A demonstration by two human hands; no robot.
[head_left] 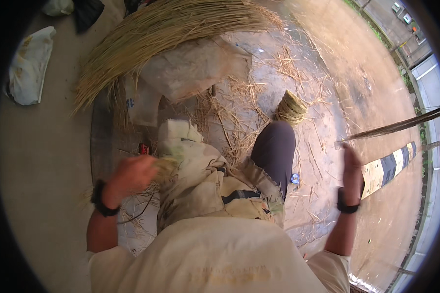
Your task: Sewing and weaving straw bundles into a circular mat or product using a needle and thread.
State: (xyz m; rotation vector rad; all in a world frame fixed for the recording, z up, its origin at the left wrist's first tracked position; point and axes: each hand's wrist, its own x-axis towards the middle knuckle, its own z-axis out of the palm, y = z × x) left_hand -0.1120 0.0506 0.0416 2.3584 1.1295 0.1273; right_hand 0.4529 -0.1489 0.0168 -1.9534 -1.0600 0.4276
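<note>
Gripping a straw tuft [165, 166], left hand [132, 175] is fisted around its butt end by the lap; right hand [352, 168] is out wide, blurred, closure unclear. Straw looks light, springy, brittle; hold near the bunched end. Big sheaf [166, 34] lies beyond.

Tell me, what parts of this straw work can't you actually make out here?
- Right hand: motion-blurred in the head view, so its grip on the long stalks is unclear.
- Left hand: blurred, its fingers hide the straw tuft.
- Stalks' far end: lost at the dark right rim.
- Straw bundle: cut off by the top edge.
</note>
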